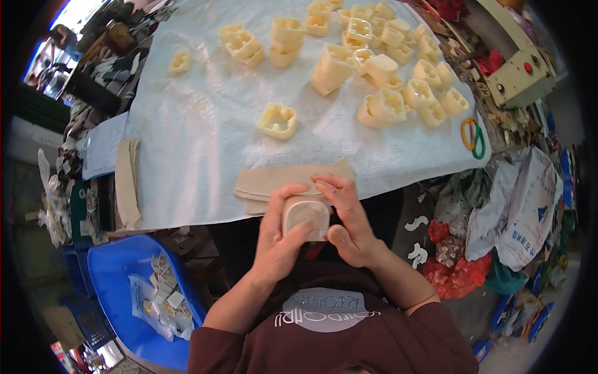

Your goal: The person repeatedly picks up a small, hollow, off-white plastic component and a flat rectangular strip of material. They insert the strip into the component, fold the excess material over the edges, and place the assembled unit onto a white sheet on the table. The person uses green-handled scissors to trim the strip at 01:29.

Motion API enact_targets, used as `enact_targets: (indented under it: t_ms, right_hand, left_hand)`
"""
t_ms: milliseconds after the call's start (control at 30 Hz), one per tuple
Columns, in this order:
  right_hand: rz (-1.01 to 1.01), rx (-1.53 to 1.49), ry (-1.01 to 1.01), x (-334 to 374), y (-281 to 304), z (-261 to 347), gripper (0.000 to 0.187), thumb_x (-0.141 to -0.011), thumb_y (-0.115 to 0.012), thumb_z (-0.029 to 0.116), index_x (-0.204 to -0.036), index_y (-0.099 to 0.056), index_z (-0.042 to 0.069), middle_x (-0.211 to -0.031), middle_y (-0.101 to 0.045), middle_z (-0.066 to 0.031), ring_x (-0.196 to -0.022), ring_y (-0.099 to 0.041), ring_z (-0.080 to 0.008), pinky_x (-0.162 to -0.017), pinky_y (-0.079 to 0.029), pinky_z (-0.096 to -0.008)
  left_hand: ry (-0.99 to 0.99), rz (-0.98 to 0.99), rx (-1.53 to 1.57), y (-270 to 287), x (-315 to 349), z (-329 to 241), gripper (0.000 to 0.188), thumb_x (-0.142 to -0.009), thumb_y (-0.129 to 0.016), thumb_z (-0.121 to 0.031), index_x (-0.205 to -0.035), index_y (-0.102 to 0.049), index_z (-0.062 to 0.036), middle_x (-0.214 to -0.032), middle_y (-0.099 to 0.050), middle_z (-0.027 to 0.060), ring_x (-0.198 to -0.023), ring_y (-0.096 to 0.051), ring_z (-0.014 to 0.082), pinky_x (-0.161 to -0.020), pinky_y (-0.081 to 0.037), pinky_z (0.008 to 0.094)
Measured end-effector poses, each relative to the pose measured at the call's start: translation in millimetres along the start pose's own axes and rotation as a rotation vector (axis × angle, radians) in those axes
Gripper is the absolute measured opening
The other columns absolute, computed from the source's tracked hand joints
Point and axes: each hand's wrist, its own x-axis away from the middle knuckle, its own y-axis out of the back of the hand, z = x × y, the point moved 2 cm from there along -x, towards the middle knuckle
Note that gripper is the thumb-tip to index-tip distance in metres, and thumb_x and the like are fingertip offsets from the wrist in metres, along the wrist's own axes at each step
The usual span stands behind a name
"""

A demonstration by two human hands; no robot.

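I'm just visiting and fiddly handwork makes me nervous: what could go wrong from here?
The pale rounded piece is in the left hand by the near edge of the white sheet; if that grip slipped, it might fall. The tan strips lie near that edge too and could get nudged off. Farther back, the stacked yellowish pieces might topple if bumped.

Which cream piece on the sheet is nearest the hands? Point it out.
The lone hollow piece just beyond the central tan strips; the others lie farther off.
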Motion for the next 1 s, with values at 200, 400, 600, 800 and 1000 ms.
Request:
enact_targets:
  t_ms: [200,400,600,800,1000]
  right_hand:
    - [0.129,0.303,0.073,-39.8,0.1,-9.8,0.023,-0.072,-0.068,0.001,-0.091,-0.054,0.004,-0.095,-0.056,-0.0087,-0.087,-0.051,-0.0272,-0.073,-0.044,-0.0350]
    - [0.325,0.429,0.088,-53.3,-23.2,-17.1,0.020,-0.069,-0.068,0.002,-0.083,-0.055,0.000,-0.097,-0.053,-0.0105,-0.091,-0.050,-0.0276,-0.078,-0.044,-0.0357]
    - [0.384,0.580,0.102,-54.1,-31.6,-22.5,0.015,-0.069,-0.066,0.001,-0.079,-0.055,-0.001,-0.097,-0.052,-0.0122,-0.091,-0.049,-0.0288,-0.081,-0.043,-0.0368]
    - [0.269,0.460,0.057,-53.9,-31.0,-37.4,0.011,-0.070,-0.063,-0.002,-0.077,-0.054,-0.001,-0.092,-0.055,-0.0115,-0.086,-0.052,-0.0285,-0.074,-0.046,-0.0338]
    - [-0.087,0.008,-0.197,-54.2,-5.2,-36.9,0.013,-0.076,-0.063,0.000,-0.078,-0.051,0.002,-0.094,-0.060,-0.0137,-0.084,-0.058,-0.0231,-0.072,-0.047,-0.0299]
  left_hand:
    - [-0.463,-0.642,-0.459,109.2,51.3,-29.2,0.055,-0.091,-0.042,-0.044,-0.123,-0.039,0.0004,-0.110,-0.047,0.0107,-0.100,-0.052,0.0191,-0.081,-0.046,0.0295]
    - [-0.230,-1.307,-1.333,221.2,159.4,-45.2,0.037,-0.091,-0.044,-0.021,-0.125,-0.043,-0.0063,-0.111,-0.049,0.0125,-0.095,-0.051,0.0216,-0.081,-0.042,0.0317]
    - [0.436,-1.700,-1.598,244.9,204.2,-34.5,0.048,-0.080,-0.057,-0.018,-0.127,-0.047,-0.0165,-0.119,-0.044,0.0246,-0.117,-0.035,0.0358,-0.096,-0.028,0.0496]
    - [-0.471,-1.140,-1.628,162.4,102.6,-64.2,0.034,-0.078,-0.057,-0.004,-0.111,-0.057,-0.0045,-0.111,-0.052,0.0166,-0.108,-0.046,0.0314,-0.094,-0.034,0.0410]
    - [-0.838,-0.190,-1.472,50.3,16.3,-45.3,0.033,-0.065,-0.063,0.004,-0.097,-0.062,-0.0054,-0.100,-0.056,0.0127,-0.092,-0.054,0.0297,-0.081,-0.042,0.0374]
